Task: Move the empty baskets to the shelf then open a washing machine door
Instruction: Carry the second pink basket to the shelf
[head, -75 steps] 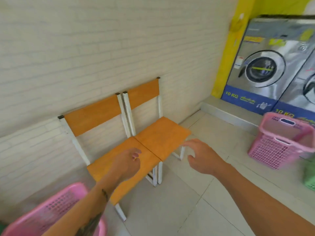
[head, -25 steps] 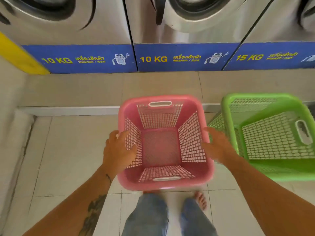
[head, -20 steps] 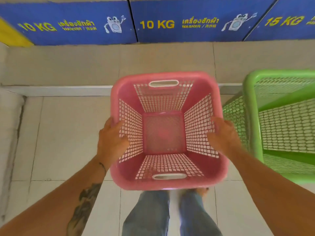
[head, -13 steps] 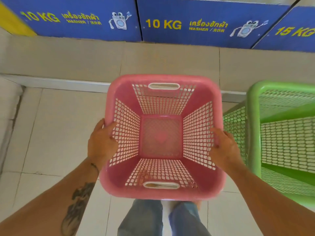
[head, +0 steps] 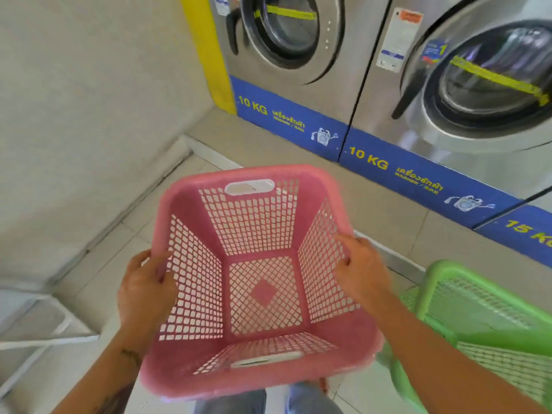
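Observation:
I hold an empty pink lattice basket [head: 263,294] in front of me, raised off the floor. My left hand [head: 145,294] grips its left rim and my right hand [head: 360,274] grips its right rim, fingers curled over the edges. An empty green basket [head: 484,324] stands on the floor at my right. Two steel washing machines stand ahead on a raised step: one at the upper middle with its round door [head: 286,28] closed, another at the upper right with its door [head: 490,73] closed too.
A pale brick wall [head: 89,100] runs along my left. White chair legs [head: 38,324] show at the lower left. A raised tiled step [head: 373,210] lies under the machines. My jeans-clad legs [head: 268,401] are visible beneath the pink basket.
Both hands took hold of the pink basket and lifted it. My view has swung up and to the left, bringing the machine doors and the left wall into sight.

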`<state>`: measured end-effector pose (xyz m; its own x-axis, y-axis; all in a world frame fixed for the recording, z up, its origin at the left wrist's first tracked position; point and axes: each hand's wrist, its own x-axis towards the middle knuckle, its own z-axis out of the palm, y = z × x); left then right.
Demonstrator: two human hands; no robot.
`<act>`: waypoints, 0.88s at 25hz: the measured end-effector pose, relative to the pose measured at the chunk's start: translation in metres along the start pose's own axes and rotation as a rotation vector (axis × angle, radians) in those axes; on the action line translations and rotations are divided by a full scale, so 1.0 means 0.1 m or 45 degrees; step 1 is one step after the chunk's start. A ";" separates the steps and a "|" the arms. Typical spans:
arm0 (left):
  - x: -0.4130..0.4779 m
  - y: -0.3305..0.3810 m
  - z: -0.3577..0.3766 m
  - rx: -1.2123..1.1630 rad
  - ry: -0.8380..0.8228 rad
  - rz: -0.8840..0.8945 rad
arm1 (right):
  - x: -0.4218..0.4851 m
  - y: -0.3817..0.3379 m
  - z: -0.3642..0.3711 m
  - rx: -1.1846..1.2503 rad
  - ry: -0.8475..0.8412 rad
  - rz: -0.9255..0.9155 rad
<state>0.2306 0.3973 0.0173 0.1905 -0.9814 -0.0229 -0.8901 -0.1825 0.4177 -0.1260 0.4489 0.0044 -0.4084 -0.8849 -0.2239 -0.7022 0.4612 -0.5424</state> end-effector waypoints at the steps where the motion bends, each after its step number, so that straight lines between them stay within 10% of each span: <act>1: -0.17 -0.16 -0.28 -0.064 0.083 -0.087 | -0.08 -0.27 -0.04 -0.022 -0.021 -0.084; 12: -2.25 -2.68 -2.37 -0.477 0.760 -0.896 | -1.98 -3.12 0.98 -0.242 -0.262 -0.935; 22: -4.72 -5.40 -3.87 -0.263 1.224 -1.368 | -5.19 -5.08 2.93 -0.251 -0.665 -1.458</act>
<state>0.7819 0.9822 0.1541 0.9845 0.0524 0.1675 -0.0845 -0.6952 0.7139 0.6138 0.6553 0.1589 0.7317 -0.6812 -0.0245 -0.5926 -0.6179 -0.5167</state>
